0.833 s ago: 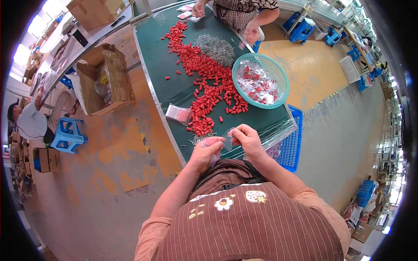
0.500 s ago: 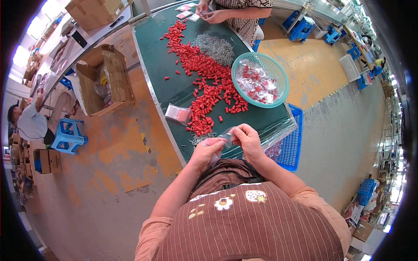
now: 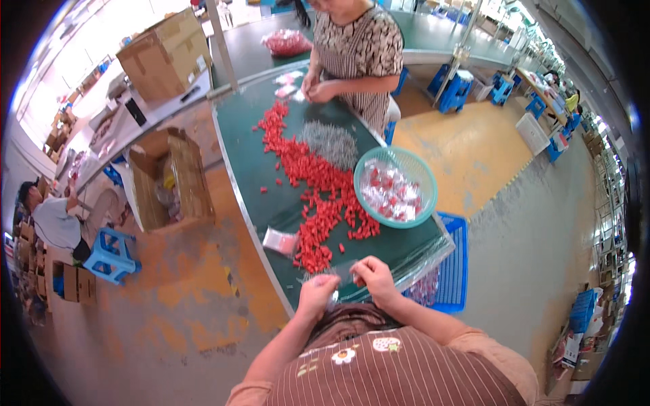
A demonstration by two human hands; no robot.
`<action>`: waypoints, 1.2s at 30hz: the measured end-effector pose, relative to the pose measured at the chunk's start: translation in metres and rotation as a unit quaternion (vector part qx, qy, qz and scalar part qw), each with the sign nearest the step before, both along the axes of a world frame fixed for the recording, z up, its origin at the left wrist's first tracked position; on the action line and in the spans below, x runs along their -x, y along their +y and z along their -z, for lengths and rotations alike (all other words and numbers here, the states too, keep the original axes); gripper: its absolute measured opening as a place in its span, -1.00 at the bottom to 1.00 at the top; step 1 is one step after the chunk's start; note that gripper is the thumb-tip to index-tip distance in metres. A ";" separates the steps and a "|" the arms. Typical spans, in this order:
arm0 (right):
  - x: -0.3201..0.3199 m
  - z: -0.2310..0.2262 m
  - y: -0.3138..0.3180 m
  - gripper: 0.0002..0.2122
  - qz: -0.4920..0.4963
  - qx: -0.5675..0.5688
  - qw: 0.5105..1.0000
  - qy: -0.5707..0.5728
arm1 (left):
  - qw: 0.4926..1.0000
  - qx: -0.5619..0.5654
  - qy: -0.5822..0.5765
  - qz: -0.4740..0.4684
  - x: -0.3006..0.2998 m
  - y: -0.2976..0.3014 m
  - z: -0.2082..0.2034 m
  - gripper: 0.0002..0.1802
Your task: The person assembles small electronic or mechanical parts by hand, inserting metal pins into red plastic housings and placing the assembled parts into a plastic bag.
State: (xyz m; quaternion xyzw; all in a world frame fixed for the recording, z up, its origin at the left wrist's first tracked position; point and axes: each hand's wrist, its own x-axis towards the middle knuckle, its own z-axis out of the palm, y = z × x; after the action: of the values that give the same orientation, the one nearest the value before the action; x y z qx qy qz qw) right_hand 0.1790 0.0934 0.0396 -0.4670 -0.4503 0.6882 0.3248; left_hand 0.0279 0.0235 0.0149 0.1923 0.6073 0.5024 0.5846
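Turquoise basket (image 3: 414,162) holds clear red-filled packets (image 3: 393,194); left fingers (image 3: 328,280) and right fingers (image 3: 360,269) pinch clear plastic (image 3: 344,272).

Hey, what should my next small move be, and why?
Perhaps ease the clear bag open with your right hand, keeping your left hand steady. Both hands seem to pinch it, loose red pieces lie just beyond, and bags in the basket show red inside.

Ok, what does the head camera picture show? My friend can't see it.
A person's left hand and right hand hold clear plastic at a green table. Beyond lie red pieces, a grey pile and a teal basket of clear bags, with a co-worker farther off.
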 end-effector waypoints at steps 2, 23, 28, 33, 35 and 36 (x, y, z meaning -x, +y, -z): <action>-0.001 0.003 0.001 -0.86 -0.004 -0.033 0.999 -0.026 | 1.000 -0.011 -0.019 -0.002 0.001 -0.002 0.001 -0.83; -0.003 -0.007 -0.006 -0.85 -0.191 -0.237 0.925 -0.226 | 0.914 -0.160 0.353 0.118 -0.006 -0.009 -0.005 -0.80; 0.008 -0.022 0.000 -0.88 -0.155 -0.258 0.930 -0.211 | 0.963 -0.111 0.240 0.044 -0.005 0.000 -0.011 -0.85; 0.006 -0.020 0.005 -0.86 -0.162 -0.172 0.952 -0.193 | 0.972 -0.109 0.206 0.032 -0.005 0.003 -0.009 -0.90; 0.004 -0.018 0.003 -0.83 -0.185 -0.163 0.951 -0.188 | 0.975 -0.107 0.193 0.034 -0.008 -0.001 -0.011 -0.90; 0.002 -0.017 0.003 -0.83 -0.185 -0.161 0.951 -0.188 | 0.971 -0.108 0.209 0.039 -0.009 -0.002 -0.012 -0.89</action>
State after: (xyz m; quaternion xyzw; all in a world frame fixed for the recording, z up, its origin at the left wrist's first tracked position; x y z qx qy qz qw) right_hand 0.1768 0.0961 0.0571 -0.4381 -0.6865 0.5543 0.1723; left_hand 0.0373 0.0219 0.0274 0.3788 0.6498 0.4905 0.4400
